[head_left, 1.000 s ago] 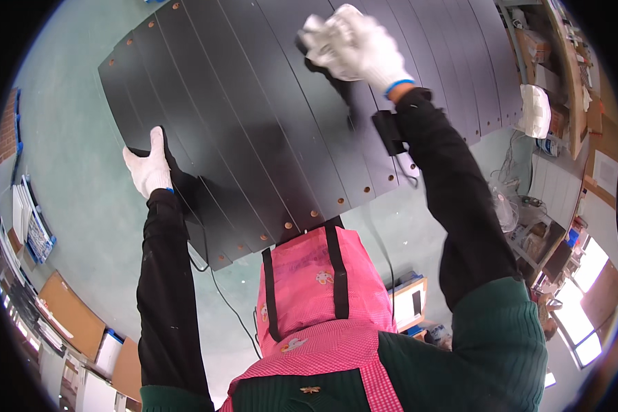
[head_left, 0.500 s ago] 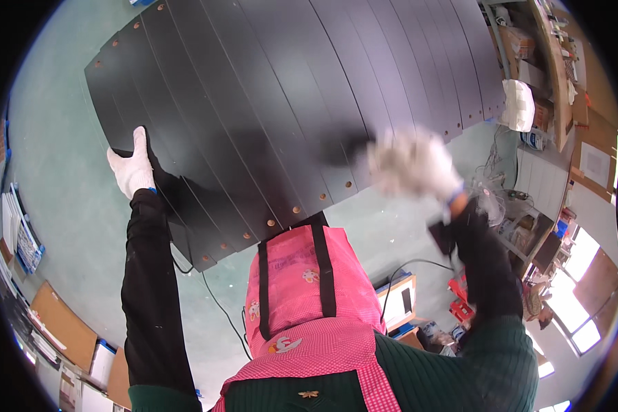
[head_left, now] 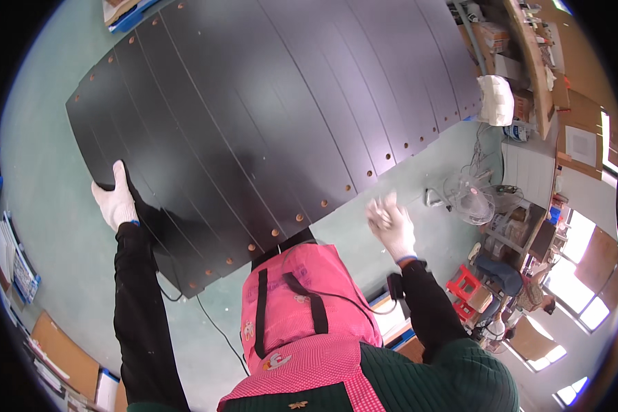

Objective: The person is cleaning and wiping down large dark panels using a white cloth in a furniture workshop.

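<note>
A stack of long black panels (head_left: 275, 117) with small drilled holes along their near ends fills the upper middle of the head view. My left hand (head_left: 115, 199), in a white glove, rests on the left edge of the black panels. My right hand (head_left: 390, 221), also gloved in white, hangs in the air just off the near right edge of the panels, fingers loosely curled with nothing in them, slightly blurred. A small black device (head_left: 394, 285) is strapped by my right wrist. I wear a pink apron (head_left: 302, 316) over dark sleeves.
The floor (head_left: 41, 158) is pale green. A black cable (head_left: 216, 329) trails across it below the panels. At right stand a white fan (head_left: 468, 199), a white cloth bundle (head_left: 496, 99), a red stool (head_left: 463, 285), benches and cardboard boxes. Boards lean at the lower left.
My right hand has come off the far top of the panels and dropped down to the near right edge. My left hand stays on the left edge.
</note>
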A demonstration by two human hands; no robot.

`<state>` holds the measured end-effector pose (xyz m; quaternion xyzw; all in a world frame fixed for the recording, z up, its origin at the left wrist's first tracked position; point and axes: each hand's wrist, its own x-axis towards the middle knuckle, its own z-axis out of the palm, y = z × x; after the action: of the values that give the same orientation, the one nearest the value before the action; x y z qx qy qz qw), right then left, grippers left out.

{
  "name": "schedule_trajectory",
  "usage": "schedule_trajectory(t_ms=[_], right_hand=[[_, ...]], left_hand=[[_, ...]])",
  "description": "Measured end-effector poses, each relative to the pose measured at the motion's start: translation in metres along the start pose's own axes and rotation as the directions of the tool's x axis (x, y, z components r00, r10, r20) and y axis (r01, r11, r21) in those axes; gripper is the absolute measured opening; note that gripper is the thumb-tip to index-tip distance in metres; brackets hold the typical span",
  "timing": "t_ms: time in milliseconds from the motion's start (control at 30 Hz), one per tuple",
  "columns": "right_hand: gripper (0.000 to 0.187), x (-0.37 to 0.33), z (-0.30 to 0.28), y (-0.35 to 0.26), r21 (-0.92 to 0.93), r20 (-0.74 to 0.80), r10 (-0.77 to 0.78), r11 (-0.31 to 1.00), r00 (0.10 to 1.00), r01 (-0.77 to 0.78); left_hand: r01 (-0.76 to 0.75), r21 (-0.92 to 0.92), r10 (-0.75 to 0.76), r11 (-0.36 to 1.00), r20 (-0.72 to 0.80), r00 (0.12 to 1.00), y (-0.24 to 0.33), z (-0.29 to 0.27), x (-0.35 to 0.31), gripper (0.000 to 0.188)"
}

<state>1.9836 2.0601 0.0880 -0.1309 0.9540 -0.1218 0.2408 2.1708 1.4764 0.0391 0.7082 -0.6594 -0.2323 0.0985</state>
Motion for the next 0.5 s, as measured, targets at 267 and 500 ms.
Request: schedule_trajectory(t_ms=[267, 500], right_hand=[[0.03, 0.162, -0.084, -0.131, 0.031, -0.405, -0.435, 0.873, 0.804, 0.487], [0.045, 0.221, -0.013, -0.165, -0.178, -0.575, -0.495, 0.853, 0.652, 0.491]], left_hand=[[-0.05, -0.056, 0.047, 0.997, -0.053, 0.997, -0.001, 0.001, -0.003, 0.116], [-0.072, -0.033, 0.07, 0.997, -0.069, 0.995, -0.006, 0.007, 0.003, 0.117]])
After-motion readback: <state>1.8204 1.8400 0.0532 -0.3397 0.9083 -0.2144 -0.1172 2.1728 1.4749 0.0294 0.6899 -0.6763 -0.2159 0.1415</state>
